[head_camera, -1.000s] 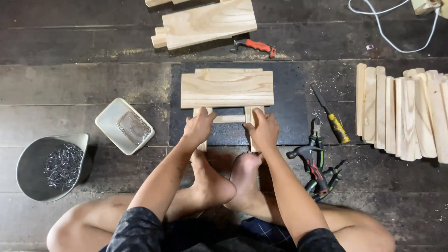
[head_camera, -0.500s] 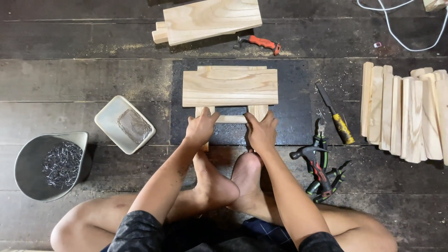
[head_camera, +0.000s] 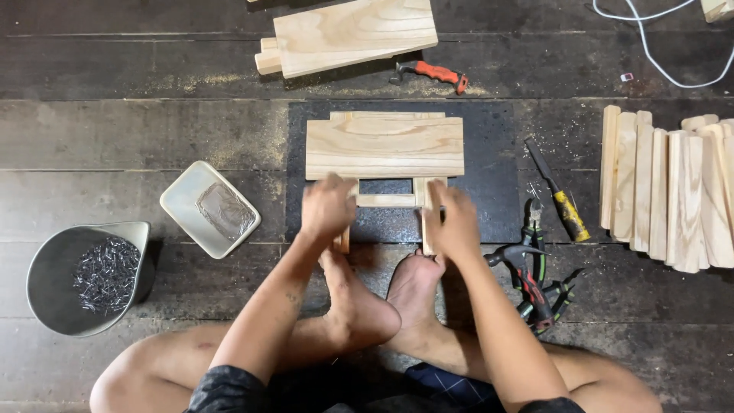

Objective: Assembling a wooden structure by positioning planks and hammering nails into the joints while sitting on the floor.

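A small pale wooden stool (head_camera: 384, 147) lies on its side on a dark mat (head_camera: 489, 206) in front of me, its flat seat boards facing up and away. My left hand (head_camera: 327, 206) grips the stool's left leg. On the right leg rests my right hand (head_camera: 455, 222), fingers wrapped around it. A thin crossbar (head_camera: 386, 200) joins the two legs between my hands. My bare feet press against the leg ends just below.
A grey bowl of nails (head_camera: 84, 277) and a cream tray of glue (head_camera: 209, 209) sit at left. A hammer (head_camera: 524, 279), pliers (head_camera: 535, 229) and a yellow-handled chisel (head_camera: 562, 203) lie at right, beside a row of wooden slats (head_camera: 669, 187). Another wooden piece (head_camera: 352, 34) and a red-handled tool (head_camera: 428, 74) lie farther away.
Both hands shifted slightly right along the legs, the left hand blurring with motion. The stool has moved a little to the right on the mat.
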